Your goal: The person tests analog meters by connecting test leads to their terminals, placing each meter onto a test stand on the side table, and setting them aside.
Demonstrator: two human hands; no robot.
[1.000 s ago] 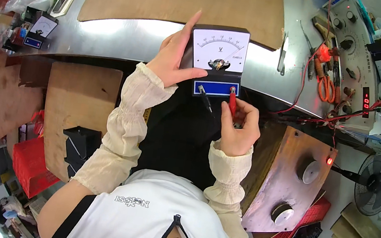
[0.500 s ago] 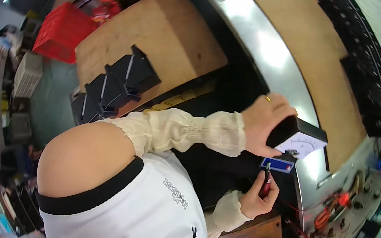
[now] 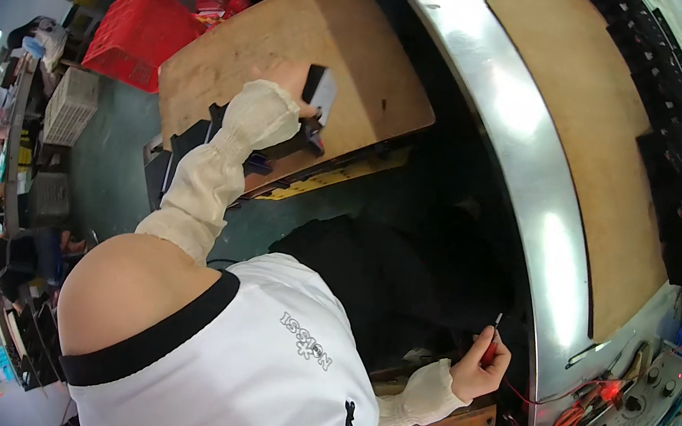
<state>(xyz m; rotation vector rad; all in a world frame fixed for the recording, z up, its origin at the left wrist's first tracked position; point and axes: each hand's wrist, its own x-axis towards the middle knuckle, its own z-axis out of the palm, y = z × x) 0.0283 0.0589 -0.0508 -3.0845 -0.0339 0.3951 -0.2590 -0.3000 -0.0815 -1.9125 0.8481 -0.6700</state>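
My left hand (image 3: 289, 80) is stretched out over the wooden board (image 3: 376, 49) at the upper left. It is closed around a boxy black analog panel meter (image 3: 326, 98) with a white face, which stands tilted beside other black meters (image 3: 190, 138) in a row. My forearm and sleeve hide part of that row. At the lower right, my right hand (image 3: 478, 373) grips a red-handled test probe (image 3: 489, 352), its thin metal tip pointing up. The probe touches nothing that I can see.
A metal-edged bench (image 3: 532, 163) curves down the right, carrying a brown board (image 3: 585, 136) and a strip of black parts (image 3: 677, 177). Test instruments (image 3: 651, 396) with red leads stand at the lower right. A red crate (image 3: 142, 34) sits beyond the wooden board.
My left hand has carried the panel meter from the bench edge leftward to the wooden board. My right hand, still holding the probe, has dropped slightly, away from the meter.
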